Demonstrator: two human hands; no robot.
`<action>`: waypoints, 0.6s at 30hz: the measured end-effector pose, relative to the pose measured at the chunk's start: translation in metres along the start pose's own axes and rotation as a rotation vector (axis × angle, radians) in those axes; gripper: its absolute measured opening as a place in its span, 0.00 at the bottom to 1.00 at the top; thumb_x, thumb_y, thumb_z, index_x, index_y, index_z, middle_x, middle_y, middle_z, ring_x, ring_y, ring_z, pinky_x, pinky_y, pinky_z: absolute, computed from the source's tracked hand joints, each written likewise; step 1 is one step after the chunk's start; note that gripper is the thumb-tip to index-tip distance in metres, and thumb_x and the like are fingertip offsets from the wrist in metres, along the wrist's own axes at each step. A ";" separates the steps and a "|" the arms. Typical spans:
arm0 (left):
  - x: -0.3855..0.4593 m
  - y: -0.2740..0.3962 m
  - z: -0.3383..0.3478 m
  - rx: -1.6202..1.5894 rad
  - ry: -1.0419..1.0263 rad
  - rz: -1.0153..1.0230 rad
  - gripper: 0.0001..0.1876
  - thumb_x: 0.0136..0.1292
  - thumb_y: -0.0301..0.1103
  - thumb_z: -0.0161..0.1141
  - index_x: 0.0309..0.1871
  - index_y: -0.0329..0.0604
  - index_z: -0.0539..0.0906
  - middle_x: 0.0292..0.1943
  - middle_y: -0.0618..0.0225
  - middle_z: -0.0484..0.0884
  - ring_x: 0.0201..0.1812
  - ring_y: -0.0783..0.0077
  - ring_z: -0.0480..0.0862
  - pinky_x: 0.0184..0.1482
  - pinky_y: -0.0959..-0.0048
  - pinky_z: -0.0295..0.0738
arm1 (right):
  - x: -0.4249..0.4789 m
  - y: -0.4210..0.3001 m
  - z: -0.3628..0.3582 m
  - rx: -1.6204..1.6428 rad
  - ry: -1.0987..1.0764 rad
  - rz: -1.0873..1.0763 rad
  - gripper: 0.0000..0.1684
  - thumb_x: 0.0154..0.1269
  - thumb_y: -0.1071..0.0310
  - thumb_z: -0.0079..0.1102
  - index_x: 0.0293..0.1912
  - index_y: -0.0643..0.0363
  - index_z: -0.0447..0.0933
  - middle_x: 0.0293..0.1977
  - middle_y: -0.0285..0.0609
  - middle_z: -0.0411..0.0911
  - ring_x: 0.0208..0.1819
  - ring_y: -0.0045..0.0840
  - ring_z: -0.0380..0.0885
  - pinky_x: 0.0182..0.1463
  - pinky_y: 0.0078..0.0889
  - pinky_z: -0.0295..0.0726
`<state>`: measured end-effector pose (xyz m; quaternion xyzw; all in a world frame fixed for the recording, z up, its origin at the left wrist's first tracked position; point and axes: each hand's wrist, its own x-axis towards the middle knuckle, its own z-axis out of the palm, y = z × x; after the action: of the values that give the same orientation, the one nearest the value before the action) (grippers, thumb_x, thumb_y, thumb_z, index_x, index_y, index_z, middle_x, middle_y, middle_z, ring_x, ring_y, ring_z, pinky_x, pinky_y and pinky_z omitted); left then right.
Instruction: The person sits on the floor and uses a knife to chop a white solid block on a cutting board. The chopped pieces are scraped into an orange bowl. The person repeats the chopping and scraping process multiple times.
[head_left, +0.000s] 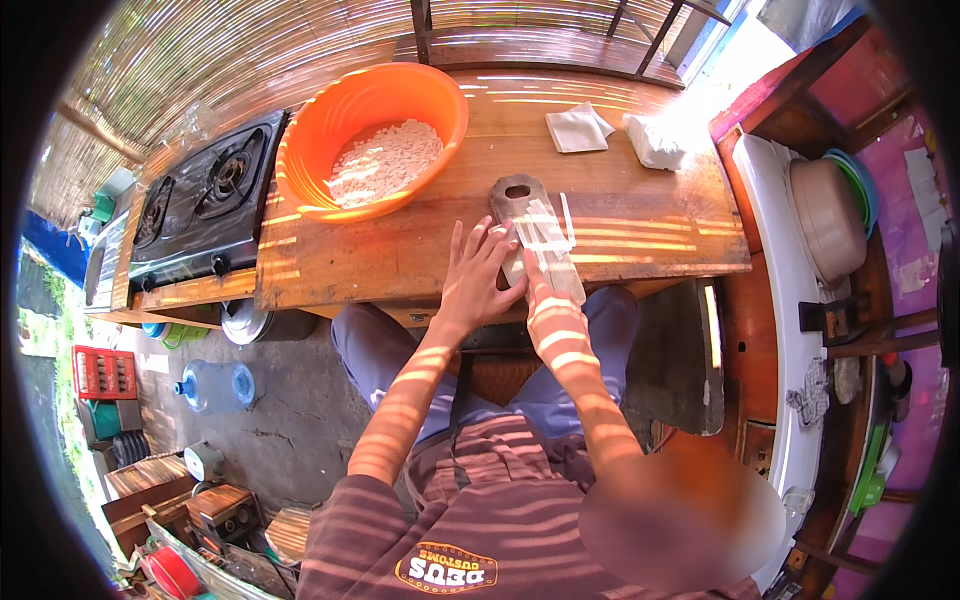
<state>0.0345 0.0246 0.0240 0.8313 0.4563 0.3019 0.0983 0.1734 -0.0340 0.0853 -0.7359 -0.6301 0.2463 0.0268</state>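
A small wooden cutting board (517, 189) with an oval hole at its far end lies at the front edge of the table before me. Several thin white strips (541, 219) are on it, and one strip (568, 217) sticks out past its right side. My left hand (478, 277) is over the board's left edge, fingers spread, with nothing visible in it. My right hand (551, 304) is above the near end, its index finger pointing at the strips. Its other fingers are curled and hidden, so whether it holds something cannot be told.
An orange plastic basin (300, 196) with many small white pieces (390, 161) stands left of the board. Beyond it is a black gas stove (206, 191). Folded white cloths or papers (579, 131) and a white packet (654, 142) lie at the far right of the wooden table (420, 255).
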 end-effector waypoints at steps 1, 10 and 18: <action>-0.001 0.000 0.001 0.011 0.013 0.000 0.25 0.58 0.47 0.68 0.55 0.43 0.81 0.70 0.65 0.74 0.77 0.53 0.62 0.82 0.43 0.38 | -0.004 -0.001 -0.001 -0.030 -0.014 0.014 0.42 0.75 0.67 0.52 0.81 0.32 0.50 0.37 0.58 0.86 0.43 0.50 0.87 0.51 0.50 0.85; 0.000 -0.001 0.005 0.017 0.069 -0.019 0.25 0.57 0.49 0.69 0.53 0.45 0.80 0.69 0.65 0.74 0.76 0.52 0.63 0.81 0.42 0.38 | -0.024 0.018 0.016 -0.035 0.113 -0.053 0.40 0.76 0.65 0.51 0.81 0.33 0.51 0.32 0.56 0.85 0.38 0.51 0.86 0.45 0.53 0.85; 0.000 0.003 0.002 0.030 0.024 -0.043 0.24 0.58 0.49 0.70 0.53 0.46 0.80 0.71 0.65 0.74 0.77 0.52 0.62 0.82 0.44 0.36 | -0.038 0.025 0.018 -0.043 0.101 -0.037 0.39 0.76 0.64 0.51 0.81 0.33 0.51 0.30 0.55 0.85 0.36 0.51 0.86 0.43 0.55 0.85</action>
<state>0.0375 0.0234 0.0242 0.8191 0.4794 0.3027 0.0869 0.1862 -0.0799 0.0736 -0.7360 -0.6466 0.1948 0.0474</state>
